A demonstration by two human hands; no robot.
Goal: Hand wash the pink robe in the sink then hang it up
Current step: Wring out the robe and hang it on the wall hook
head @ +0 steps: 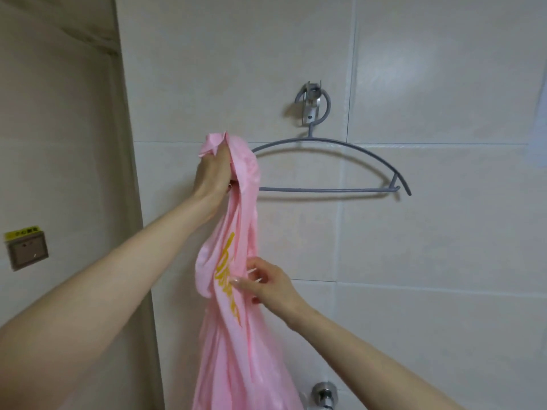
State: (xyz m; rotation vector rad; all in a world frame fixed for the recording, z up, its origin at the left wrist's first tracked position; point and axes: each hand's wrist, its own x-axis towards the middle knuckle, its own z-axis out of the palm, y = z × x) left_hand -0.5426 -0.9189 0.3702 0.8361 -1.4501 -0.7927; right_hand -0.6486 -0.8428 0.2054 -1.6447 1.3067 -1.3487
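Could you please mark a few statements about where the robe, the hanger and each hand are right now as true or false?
1. The grey hanger hangs from a metal hook on the tiled wall. True.
2. The pink robe is draped over both shoulders of the hanger. False: it is bunched up at one end, and the rest of the hanger is bare.
3. The left hand grips the bunched top of the robe. True.
4. The right hand holds the hanger. False: it is on the robe lower down, by the yellow lettering.
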